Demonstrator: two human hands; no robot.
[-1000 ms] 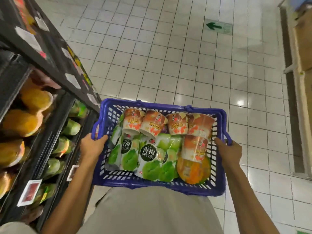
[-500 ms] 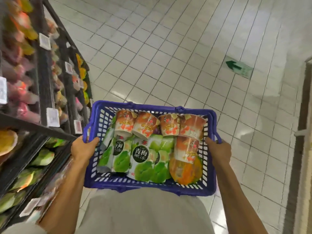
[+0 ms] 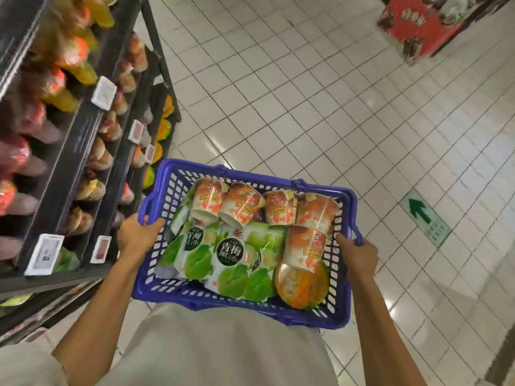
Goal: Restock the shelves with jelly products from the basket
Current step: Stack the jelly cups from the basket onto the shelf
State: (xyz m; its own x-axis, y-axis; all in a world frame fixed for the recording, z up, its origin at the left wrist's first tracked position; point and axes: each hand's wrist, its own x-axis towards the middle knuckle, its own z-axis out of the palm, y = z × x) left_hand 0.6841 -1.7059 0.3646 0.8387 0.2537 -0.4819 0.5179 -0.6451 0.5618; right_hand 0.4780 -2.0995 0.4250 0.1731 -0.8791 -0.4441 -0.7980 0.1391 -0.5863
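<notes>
Blue basket [image 3: 338, 321] — left grip [image 3: 136, 235] and right grip [image 3: 359, 256] clasp its rim, partly hidden behind it; shelf stock [image 3: 89, 190] blurred; cups [image 3: 242, 207] overlap green pouches [image 3: 231, 263].

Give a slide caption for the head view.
Left hand and right hand grip a blue basket of jelly cups and green pouches beside shelves.

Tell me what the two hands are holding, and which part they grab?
The blue plastic lattice basket. The left hand grips its left rim; the right hand grips its right rim.
</notes>
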